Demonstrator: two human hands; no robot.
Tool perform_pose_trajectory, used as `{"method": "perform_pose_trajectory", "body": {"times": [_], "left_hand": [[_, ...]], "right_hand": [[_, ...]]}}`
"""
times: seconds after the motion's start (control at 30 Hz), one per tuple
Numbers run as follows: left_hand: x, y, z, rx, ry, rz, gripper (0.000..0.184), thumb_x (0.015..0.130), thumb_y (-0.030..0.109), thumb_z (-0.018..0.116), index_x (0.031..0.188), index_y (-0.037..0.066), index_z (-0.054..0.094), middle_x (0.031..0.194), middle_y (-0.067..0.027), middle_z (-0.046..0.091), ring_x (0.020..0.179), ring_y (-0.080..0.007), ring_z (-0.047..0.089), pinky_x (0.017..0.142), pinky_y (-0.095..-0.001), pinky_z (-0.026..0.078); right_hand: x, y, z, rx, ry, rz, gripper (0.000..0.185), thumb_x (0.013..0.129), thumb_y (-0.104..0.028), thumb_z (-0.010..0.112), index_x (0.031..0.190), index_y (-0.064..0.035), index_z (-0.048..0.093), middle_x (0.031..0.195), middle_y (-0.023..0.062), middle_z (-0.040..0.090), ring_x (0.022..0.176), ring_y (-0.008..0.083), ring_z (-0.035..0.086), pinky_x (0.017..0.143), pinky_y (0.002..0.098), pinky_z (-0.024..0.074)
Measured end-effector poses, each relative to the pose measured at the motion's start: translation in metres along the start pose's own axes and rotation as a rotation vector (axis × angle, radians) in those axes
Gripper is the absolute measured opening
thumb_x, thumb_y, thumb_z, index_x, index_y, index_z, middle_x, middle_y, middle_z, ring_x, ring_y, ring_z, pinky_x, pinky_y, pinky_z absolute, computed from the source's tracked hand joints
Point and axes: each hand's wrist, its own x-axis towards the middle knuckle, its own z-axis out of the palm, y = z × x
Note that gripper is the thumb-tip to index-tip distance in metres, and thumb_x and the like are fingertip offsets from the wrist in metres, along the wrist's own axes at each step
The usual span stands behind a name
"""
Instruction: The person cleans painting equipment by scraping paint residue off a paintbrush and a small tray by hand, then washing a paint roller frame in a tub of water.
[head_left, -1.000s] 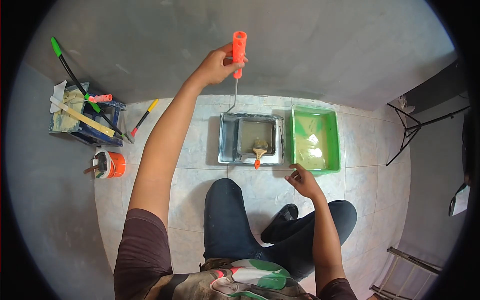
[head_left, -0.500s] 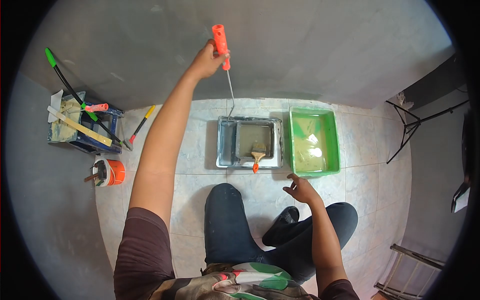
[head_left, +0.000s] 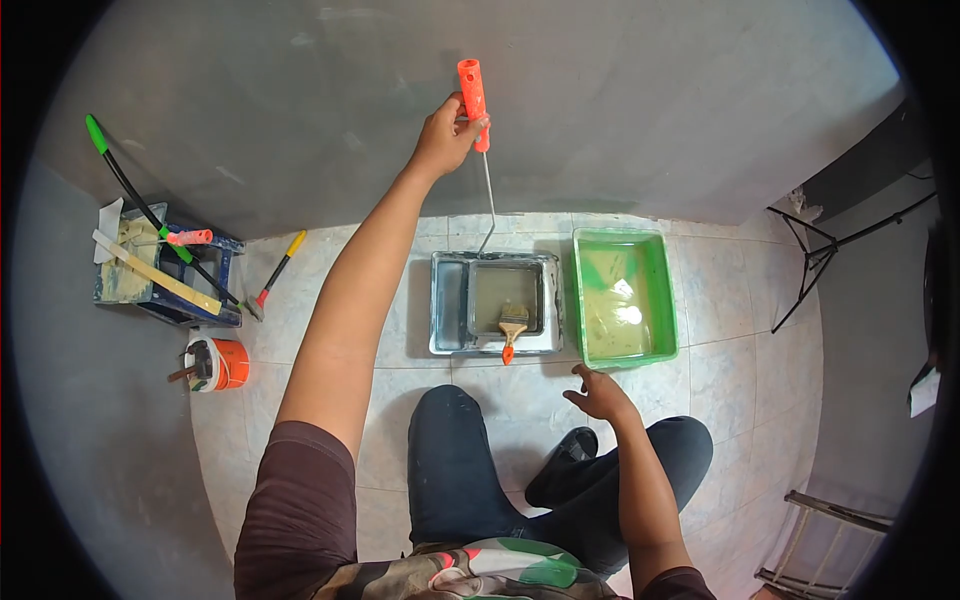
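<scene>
My left hand (head_left: 452,132) is closed around the orange handle of a paint roller (head_left: 473,95), stretched out in front of the grey wall. The roller's thin wire runs down to the far edge of a paint tray (head_left: 449,345); I cannot make out its roller head. Inside the tray sits a square container (head_left: 505,285) of murky liquid, with a paintbrush (head_left: 514,322) resting across its near rim. My right hand (head_left: 603,396) holds nothing, fingers apart and partly bent, just below the near edge of a green tub (head_left: 669,300) of cloudy liquid.
At left stands a blue stool (head_left: 215,285) loaded with a smeared container and long-handled tools. A scraper with a yellow grip (head_left: 290,250) leans near it, above an orange bucket (head_left: 232,364). A black tripod (head_left: 822,255) and a metal ladder (head_left: 830,540) are on the right.
My left hand has moved right and slightly down with the paint roller, its wire now meeting the tray nearer the middle. My right hand stays almost where it was; the view has tilted slightly.
</scene>
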Motion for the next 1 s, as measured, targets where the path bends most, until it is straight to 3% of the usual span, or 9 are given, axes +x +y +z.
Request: {"method": "perform_pose_trajectory", "body": {"times": [0.3, 0.37, 0.43, 0.6, 0.73, 0.77, 0.8, 0.9, 1.0], "left_hand": [[0.014, -0.001, 0.014, 0.277, 0.105, -0.115, 0.035, 0.099, 0.021, 0.072, 0.125, -0.002, 0.07, 0.114, -0.0106, 0.077, 0.088, -0.0201, 0.078, 0.082, -0.0313, 0.06], [0.009, -0.003, 0.018, 0.283, 0.125, -0.105, 0.037, 0.099, 0.02, 0.072, 0.127, -0.003, 0.069, 0.115, -0.0109, 0.077, 0.087, -0.0195, 0.078, 0.08, -0.0312, 0.06], [-0.009, 0.001, 0.019, 0.286, 0.288, -0.115, 0.035, 0.099, 0.02, 0.072, 0.125, -0.004, 0.069, 0.114, -0.0123, 0.076, 0.089, -0.0172, 0.077, 0.081, -0.0313, 0.061], [-0.137, -0.02, 0.034, -0.228, 0.441, -0.213, 0.03, 0.101, 0.022, 0.073, 0.118, -0.002, 0.07, 0.103, -0.0075, 0.074, 0.09, -0.014, 0.073, 0.073, -0.0271, 0.057], [-0.297, -0.055, 0.061, -0.284, 0.503, -0.496, 0.022, 0.104, 0.02, 0.069, 0.113, -0.001, 0.068, 0.104, -0.0054, 0.072, 0.09, -0.0135, 0.072, 0.073, -0.0248, 0.056], [-0.336, -0.056, 0.07, -0.272, 0.486, -0.615, 0.023, 0.105, 0.02, 0.068, 0.114, 0.0, 0.068, 0.104, -0.0051, 0.073, 0.091, -0.0137, 0.072, 0.072, -0.0243, 0.055], [-0.37, -0.052, 0.077, -0.249, 0.447, -0.705, 0.022, 0.105, 0.02, 0.068, 0.114, 0.0, 0.069, 0.104, -0.0052, 0.073, 0.092, -0.0137, 0.073, 0.073, -0.0244, 0.055], [-0.449, -0.046, 0.097, -0.355, 0.402, -0.818, 0.021, 0.105, 0.019, 0.068, 0.113, 0.0, 0.07, 0.1, -0.0052, 0.074, 0.088, -0.0152, 0.075, 0.074, -0.0259, 0.055], [-0.476, -0.041, 0.107, -0.332, 0.217, -0.869, 0.021, 0.107, 0.02, 0.064, 0.117, 0.003, 0.07, 0.103, -0.0052, 0.074, 0.093, -0.0161, 0.075, 0.077, -0.0277, 0.057]], "right_hand": [[0.001, 0.015, 0.009, -0.054, -0.021, 0.005, 0.062, 0.088, -0.034, 0.081, 0.134, 0.0021, 0.059, 0.125, 0.0282, 0.069, 0.118, 0.0451, 0.066, 0.101, 0.0486, 0.0528], [0.002, 0.018, 0.013, -0.034, 0.074, -0.11, 0.063, 0.088, -0.034, 0.083, 0.134, 0.0027, 0.059, 0.101, 0.0267, 0.073, 0.096, 0.039, 0.073, 0.085, 0.0455, 0.0576], [0.003, 0.012, 0.012, 0.017, 0.071, -0.083, 0.063, 0.088, -0.034, 0.083, 0.133, 0.0029, 0.059, 0.101, 0.0269, 0.073, 0.096, 0.0389, 0.073, 0.085, 0.0456, 0.0577], [0.044, -0.021, 0.042, 0.12, 0.17, -0.289, 0.093, 0.082, -0.032, 0.087, 0.156, -0.0038, 0.037, 0.127, 0.033, 0.063, 0.113, 0.0467, 0.066, 0.096, 0.0493, 0.0552], [0.097, -0.066, 0.071, -0.204, 0.006, -0.192, 0.116, 0.075, -0.03, 0.092, 0.165, -0.0229, 0.02, 0.124, 0.0297, 0.062, 0.114, 0.0472, 0.065, 0.095, 0.0535, 0.0564], [0.104, -0.074, 0.082, -0.294, 0.082, -0.223, 0.088, 0.085, -0.029, 0.081, 0.159, -0.0124, 0.036, 0.119, 0.0274, 0.065, 0.107, 0.0446, 0.069, 0.087, 0.0539, 0.0592], [0.116, -0.07, 0.098, -0.294, 0.075, -0.221, 0.088, 0.085, -0.029, 0.081, 0.159, -0.0124, 0.036, 0.119, 0.0274, 0.065, 0.107, 0.0446, 0.069, 0.087, 0.0539, 0.0592], [0.148, -0.06, 0.124, -0.366, 0.304, -0.21, 0.028, 0.099, -0.014, 0.047, 0.107, 0.0031, 0.067, 0.104, 0.0261, 0.068, 0.089, 0.0415, 0.072, 0.072, 0.0507, 0.0611], [0.16, -0.057, 0.106, -0.195, 0.417, -0.119, 0.026, 0.1, -0.014, 0.047, 0.104, 0.0032, 0.066, 0.101, 0.0279, 0.067, 0.088, 0.0437, 0.071, 0.073, 0.0523, 0.0606]]}}
